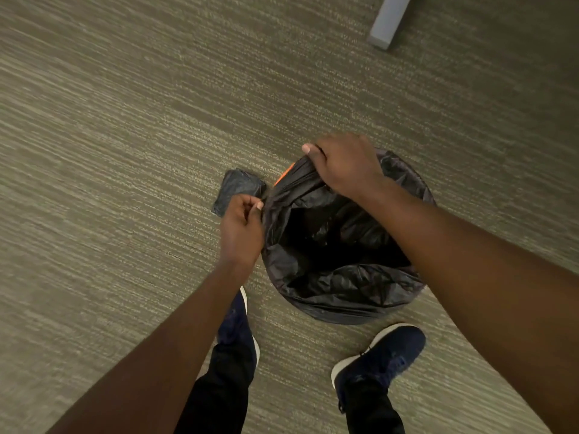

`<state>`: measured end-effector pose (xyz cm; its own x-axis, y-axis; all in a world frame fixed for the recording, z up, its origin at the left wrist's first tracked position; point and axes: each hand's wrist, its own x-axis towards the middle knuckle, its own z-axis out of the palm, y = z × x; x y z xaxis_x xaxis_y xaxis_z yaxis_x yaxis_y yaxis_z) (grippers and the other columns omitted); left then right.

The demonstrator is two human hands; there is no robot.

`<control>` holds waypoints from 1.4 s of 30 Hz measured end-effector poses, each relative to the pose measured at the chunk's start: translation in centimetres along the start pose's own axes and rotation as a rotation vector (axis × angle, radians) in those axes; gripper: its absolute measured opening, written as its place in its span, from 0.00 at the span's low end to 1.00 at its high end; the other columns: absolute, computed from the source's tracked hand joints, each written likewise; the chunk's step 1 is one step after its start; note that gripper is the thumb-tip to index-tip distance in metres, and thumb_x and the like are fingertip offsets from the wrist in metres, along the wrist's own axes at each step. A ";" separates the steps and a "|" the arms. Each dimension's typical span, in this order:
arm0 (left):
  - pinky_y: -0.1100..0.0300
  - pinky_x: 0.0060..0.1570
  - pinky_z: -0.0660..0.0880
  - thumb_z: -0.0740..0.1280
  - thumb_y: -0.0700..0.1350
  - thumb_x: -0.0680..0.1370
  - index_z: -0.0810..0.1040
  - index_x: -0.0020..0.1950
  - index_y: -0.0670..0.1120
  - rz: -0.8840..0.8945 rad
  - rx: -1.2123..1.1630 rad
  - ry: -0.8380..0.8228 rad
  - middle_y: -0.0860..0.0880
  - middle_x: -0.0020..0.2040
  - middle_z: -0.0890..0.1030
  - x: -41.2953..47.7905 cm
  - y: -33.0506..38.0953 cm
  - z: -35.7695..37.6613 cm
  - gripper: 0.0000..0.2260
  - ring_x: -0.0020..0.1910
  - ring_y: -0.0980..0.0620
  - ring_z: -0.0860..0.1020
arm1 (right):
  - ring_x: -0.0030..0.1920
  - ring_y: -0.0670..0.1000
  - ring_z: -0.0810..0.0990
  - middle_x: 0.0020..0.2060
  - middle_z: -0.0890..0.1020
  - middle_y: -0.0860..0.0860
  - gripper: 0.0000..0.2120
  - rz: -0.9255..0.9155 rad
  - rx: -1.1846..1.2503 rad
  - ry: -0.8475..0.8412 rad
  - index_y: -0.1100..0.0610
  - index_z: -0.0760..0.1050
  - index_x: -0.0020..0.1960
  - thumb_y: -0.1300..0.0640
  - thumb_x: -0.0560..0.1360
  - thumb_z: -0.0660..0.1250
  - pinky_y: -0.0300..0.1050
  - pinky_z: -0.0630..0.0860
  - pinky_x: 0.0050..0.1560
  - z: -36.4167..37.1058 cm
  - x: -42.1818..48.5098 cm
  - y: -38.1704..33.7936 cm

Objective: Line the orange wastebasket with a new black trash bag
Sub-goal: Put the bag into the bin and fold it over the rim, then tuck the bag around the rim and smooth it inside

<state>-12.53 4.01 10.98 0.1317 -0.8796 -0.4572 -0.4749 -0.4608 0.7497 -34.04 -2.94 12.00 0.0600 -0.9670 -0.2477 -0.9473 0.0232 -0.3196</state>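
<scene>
The orange wastebasket [284, 176] stands on the carpet in front of my feet; only a thin orange strip of its rim shows at the upper left. A black trash bag [332, 245] sits inside it and drapes over most of the rim, with its mouth open. My left hand [242, 228] pinches the bag's edge at the left side of the rim. My right hand [346, 166] grips the bunched bag edge at the far side, stretched over the rim there.
A folded dark trash bag [236, 191] lies on the carpet just left of the basket, partly behind my left hand. My two dark blue shoes [380, 355] stand close to the basket's near side. A grey furniture leg [388, 21] stands at the top right.
</scene>
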 end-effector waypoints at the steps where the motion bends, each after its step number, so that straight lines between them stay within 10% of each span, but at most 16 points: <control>1: 0.61 0.37 0.73 0.63 0.41 0.83 0.75 0.48 0.47 -0.094 -0.047 -0.049 0.51 0.36 0.77 0.6 -0.1 0.2 0.05 0.34 0.60 0.75 | 0.42 0.59 0.76 0.35 0.77 0.52 0.26 0.005 -0.009 -0.021 0.56 0.76 0.41 0.41 0.84 0.50 0.51 0.66 0.46 0.0 0.5 0.0; 6: 0.54 0.40 0.77 0.65 0.44 0.82 0.80 0.48 0.45 -0.430 -0.168 -0.221 0.46 0.42 0.84 2.9 -0.1 0.3 0.06 0.41 0.47 0.81 | 0.41 0.56 0.75 0.33 0.72 0.51 0.24 0.159 -0.024 -0.219 0.57 0.72 0.41 0.41 0.84 0.51 0.48 0.67 0.43 -0.7 3.4 0.1; 11: 0.61 0.42 0.73 0.61 0.48 0.84 0.77 0.57 0.46 0.007 0.027 0.045 0.50 0.47 0.81 0.8 3.4 -0.5 0.08 0.42 0.55 0.78 | 0.43 0.54 0.80 0.42 0.82 0.50 0.20 0.089 0.051 0.242 0.56 0.79 0.51 0.45 0.83 0.53 0.48 0.71 0.43 -2.1 0.9 -0.8; 17: 0.54 0.62 0.71 0.53 0.60 0.84 0.67 0.74 0.45 0.243 0.305 -0.249 0.46 0.67 0.76 -1.1 5.3 3.0 0.26 0.66 0.49 0.74 | 0.75 0.58 0.68 0.72 0.74 0.54 0.28 0.134 -0.029 0.109 0.56 0.69 0.73 0.39 0.83 0.50 0.59 0.57 0.76 0.7 -5.6 0.2; 21: 0.49 0.50 0.75 0.49 0.66 0.82 0.73 0.54 0.46 0.110 0.451 -0.301 0.44 0.48 0.80 2.5 5.5 3.4 0.26 0.51 0.41 0.80 | 0.62 0.58 0.78 0.56 0.83 0.53 0.28 0.153 0.018 0.062 0.54 0.79 0.60 0.37 0.82 0.48 0.56 0.65 0.65 0.2 -2.4 0.5; 24: 0.51 0.56 0.71 0.46 0.66 0.83 0.78 0.61 0.43 0.049 0.527 -0.416 0.42 0.55 0.80 4.0 6.9 2.8 0.32 0.59 0.40 0.79 | 0.47 0.58 0.82 0.39 0.82 0.52 0.33 0.182 0.110 -0.124 0.56 0.83 0.49 0.34 0.81 0.47 0.50 0.72 0.50 -1.0 0.0 1.0; 30: 0.52 0.51 0.72 0.49 0.63 0.83 0.74 0.66 0.47 0.389 0.493 -0.304 0.43 0.58 0.80 3.5 7.4 3.3 0.26 0.57 0.44 0.79 | 0.55 0.56 0.82 0.56 0.84 0.54 0.26 0.316 0.107 0.203 0.56 0.77 0.64 0.38 0.82 0.52 0.53 0.72 0.59 -3.1 -3.4 3.6; 36: 0.59 0.41 0.70 0.44 0.66 0.83 0.79 0.56 0.43 0.081 0.530 -0.437 0.47 0.43 0.79 4.8 8.5 5.2 0.33 0.41 0.52 0.78 | 0.53 0.59 0.81 0.50 0.82 0.56 0.28 0.477 0.304 0.048 0.54 0.77 0.58 0.34 0.82 0.50 0.47 0.71 0.49 -1.1 -7.5 7.9; 42: 0.45 0.66 0.71 0.48 0.64 0.82 0.67 0.77 0.45 0.625 0.711 -0.431 0.40 0.71 0.75 3.8 10.5 6.7 0.32 0.68 0.39 0.74 | 0.54 0.59 0.82 0.53 0.84 0.56 0.25 0.426 0.316 0.176 0.54 0.79 0.59 0.38 0.83 0.52 0.43 0.65 0.47 -2.8 -7.4 8.8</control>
<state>-22.84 -3.36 13.97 -0.5705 -0.7559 -0.3212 -0.7731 0.3622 0.5208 -43.70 3.71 13.56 -0.3869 -0.8825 -0.2675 -0.7342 0.4703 -0.4897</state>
